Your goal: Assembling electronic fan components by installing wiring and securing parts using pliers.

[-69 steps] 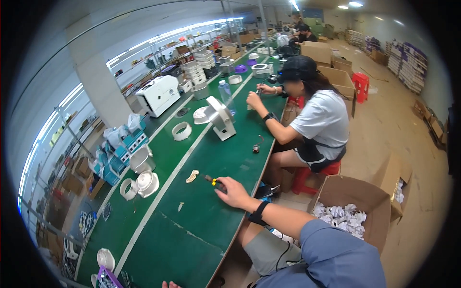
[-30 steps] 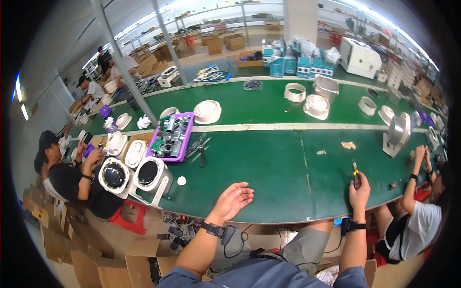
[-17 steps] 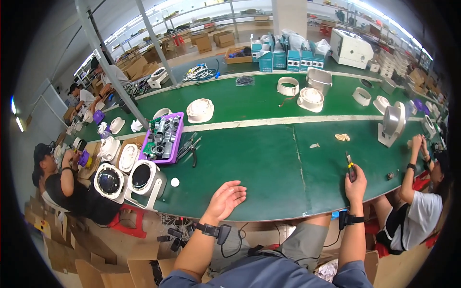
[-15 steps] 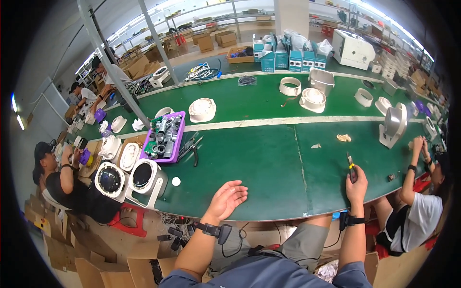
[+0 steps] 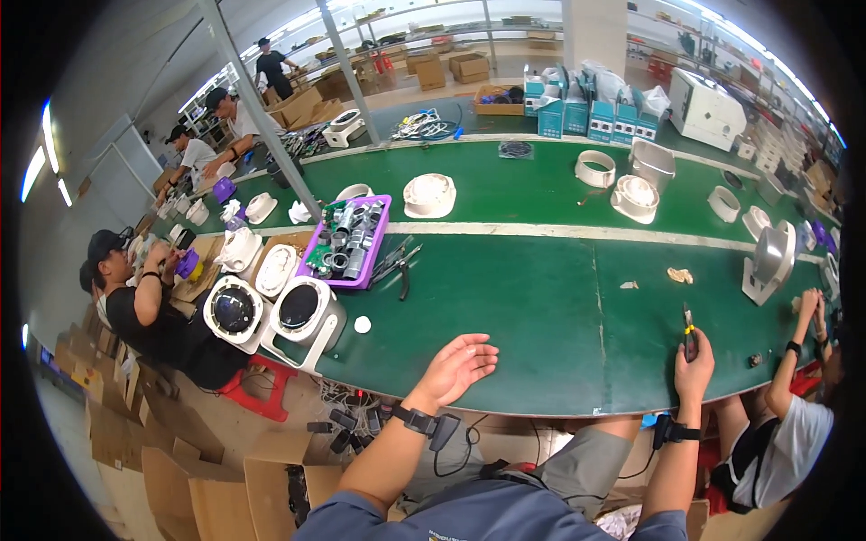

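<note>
Right fingers: clamped around the handle of a small screwdriver [image 5: 688,326], its tip pointing away from the person.
Right hand [image 5: 695,362]: at the near edge of the green workbench [image 5: 541,307], right of the bench's seam line.
Left fingers: apart and loosely curled, palm up, holding nothing.
Left hand [image 5: 458,365]: rests on the near edge of the green workbench, well left of the screwdriver.
Nearest the left hand: a small white disc [image 5: 362,325] on the workbench, to its left.
Further left: 2 white round housings [image 5: 271,311] side by side at the bench's near-left edge.
Behind those: a purple tray [image 5: 354,240] full of grey metal parts, with pliers [image 5: 397,266] just beside it.
Right end of the bench: a grey stand [image 5: 769,261].
Beside it: a seated co-worker's hand [image 5: 806,302].
</note>
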The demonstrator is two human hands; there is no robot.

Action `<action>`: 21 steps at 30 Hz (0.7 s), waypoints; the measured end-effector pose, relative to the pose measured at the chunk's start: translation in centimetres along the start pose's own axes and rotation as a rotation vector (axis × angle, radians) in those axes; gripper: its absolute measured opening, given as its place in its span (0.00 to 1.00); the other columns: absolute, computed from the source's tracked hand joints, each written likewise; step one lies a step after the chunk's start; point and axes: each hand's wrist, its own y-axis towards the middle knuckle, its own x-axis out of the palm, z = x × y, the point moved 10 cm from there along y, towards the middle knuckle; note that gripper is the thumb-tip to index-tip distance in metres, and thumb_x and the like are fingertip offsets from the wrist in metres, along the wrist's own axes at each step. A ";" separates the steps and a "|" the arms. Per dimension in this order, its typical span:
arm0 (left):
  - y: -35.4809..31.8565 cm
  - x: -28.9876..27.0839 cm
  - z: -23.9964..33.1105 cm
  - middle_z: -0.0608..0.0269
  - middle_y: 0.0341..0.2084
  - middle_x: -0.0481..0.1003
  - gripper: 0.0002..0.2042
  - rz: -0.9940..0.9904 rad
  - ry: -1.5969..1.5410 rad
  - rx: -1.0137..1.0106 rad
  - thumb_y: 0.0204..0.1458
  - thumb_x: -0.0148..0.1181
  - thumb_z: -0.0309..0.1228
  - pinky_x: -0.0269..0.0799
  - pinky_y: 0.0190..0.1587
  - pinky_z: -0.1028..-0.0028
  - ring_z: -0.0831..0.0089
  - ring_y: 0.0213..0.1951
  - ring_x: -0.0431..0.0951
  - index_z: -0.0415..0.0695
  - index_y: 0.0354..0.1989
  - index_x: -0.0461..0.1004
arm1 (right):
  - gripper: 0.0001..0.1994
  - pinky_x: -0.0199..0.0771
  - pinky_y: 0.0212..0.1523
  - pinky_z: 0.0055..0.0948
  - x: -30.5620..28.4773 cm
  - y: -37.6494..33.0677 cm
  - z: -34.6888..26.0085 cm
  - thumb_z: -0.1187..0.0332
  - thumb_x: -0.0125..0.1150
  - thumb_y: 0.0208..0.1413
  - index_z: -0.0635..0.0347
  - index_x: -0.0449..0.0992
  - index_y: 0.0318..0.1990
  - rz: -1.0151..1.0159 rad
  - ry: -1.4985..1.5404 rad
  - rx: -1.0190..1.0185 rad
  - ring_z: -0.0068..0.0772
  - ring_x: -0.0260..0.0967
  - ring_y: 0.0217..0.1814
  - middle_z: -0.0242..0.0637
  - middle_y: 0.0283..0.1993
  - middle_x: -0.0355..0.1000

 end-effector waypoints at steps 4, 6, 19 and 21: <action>0.0 -0.1 -0.1 0.49 0.51 0.77 0.15 -0.015 -0.008 0.002 0.68 0.51 0.28 0.75 0.60 0.62 0.62 0.53 0.78 0.40 0.60 0.69 | 0.21 0.74 0.44 0.30 -0.3 -0.2 -0.5 0.79 0.63 0.54 0.66 0.75 0.58 0.012 -0.001 -0.029 0.32 0.71 0.37 0.41 0.43 0.75; 0.0 -0.1 -0.1 0.49 0.52 0.77 0.15 -0.016 -0.004 0.002 0.68 0.51 0.28 0.75 0.60 0.62 0.62 0.53 0.78 0.40 0.60 0.69 | 0.21 0.74 0.44 0.29 -0.2 0.0 -0.6 0.79 0.63 0.54 0.66 0.75 0.58 0.009 0.011 -0.033 0.31 0.71 0.37 0.40 0.43 0.75; -0.3 -0.7 0.3 0.50 0.53 0.75 0.17 0.022 -0.022 -0.019 0.67 0.53 0.32 0.73 0.61 0.60 0.62 0.55 0.77 0.42 0.62 0.67 | 0.21 0.71 0.45 0.19 8.9 1.7 -16.1 0.76 0.64 0.59 0.69 0.71 0.59 -0.626 0.897 -0.091 0.16 0.68 0.42 0.27 0.41 0.71; -0.1 -0.4 0.5 0.50 0.54 0.75 0.18 0.030 -0.033 -0.012 0.67 0.54 0.33 0.73 0.61 0.59 0.61 0.55 0.76 0.42 0.63 0.66 | 0.21 0.71 0.44 0.19 13.1 2.8 -16.9 0.75 0.65 0.59 0.68 0.72 0.59 -0.729 0.907 -0.066 0.16 0.68 0.41 0.26 0.41 0.71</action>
